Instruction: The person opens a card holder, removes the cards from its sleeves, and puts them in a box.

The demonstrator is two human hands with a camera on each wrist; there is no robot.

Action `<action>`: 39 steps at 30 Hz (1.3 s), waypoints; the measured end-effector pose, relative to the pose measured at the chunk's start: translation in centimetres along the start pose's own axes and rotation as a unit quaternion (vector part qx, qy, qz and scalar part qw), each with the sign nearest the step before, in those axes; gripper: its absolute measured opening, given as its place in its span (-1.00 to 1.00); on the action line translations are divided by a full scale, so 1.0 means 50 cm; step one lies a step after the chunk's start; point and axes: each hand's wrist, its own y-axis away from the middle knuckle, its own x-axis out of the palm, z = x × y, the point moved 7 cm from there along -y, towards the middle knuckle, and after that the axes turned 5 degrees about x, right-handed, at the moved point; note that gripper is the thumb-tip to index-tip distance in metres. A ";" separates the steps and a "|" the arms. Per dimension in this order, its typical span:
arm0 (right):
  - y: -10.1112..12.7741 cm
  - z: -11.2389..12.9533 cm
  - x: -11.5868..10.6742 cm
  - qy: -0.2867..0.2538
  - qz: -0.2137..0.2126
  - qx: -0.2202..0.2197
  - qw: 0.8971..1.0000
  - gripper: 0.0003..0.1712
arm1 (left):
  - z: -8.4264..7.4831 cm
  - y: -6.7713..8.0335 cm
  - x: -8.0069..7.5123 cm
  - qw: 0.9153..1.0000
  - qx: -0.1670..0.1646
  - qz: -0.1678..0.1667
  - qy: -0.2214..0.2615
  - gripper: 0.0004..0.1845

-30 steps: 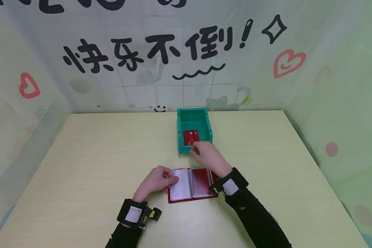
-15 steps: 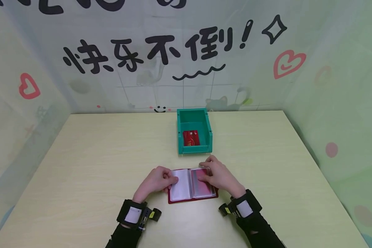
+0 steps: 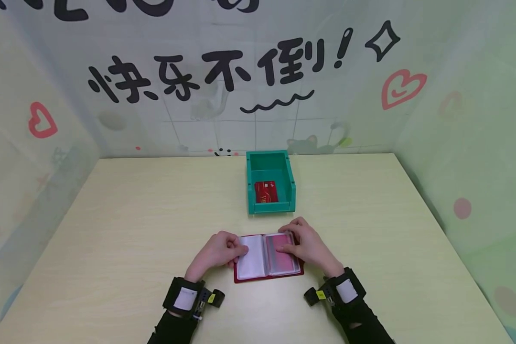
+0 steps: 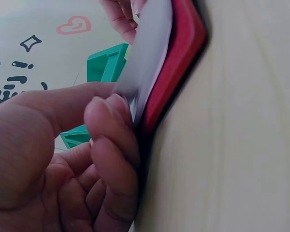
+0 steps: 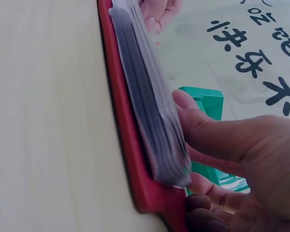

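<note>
At frame centre, the left hand (image 3: 217, 249) curls on the open card holder (image 3: 267, 258), pinching its left sleeves; the right hand (image 3: 307, 246) apparently pinches the right-side sleeves.
</note>
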 end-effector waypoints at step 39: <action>0.045 0.021 0.014 -0.119 -0.185 -0.138 0.966 -0.71 | 0.010 0.000 -0.002 0.999 0.006 -0.021 0.027 -0.69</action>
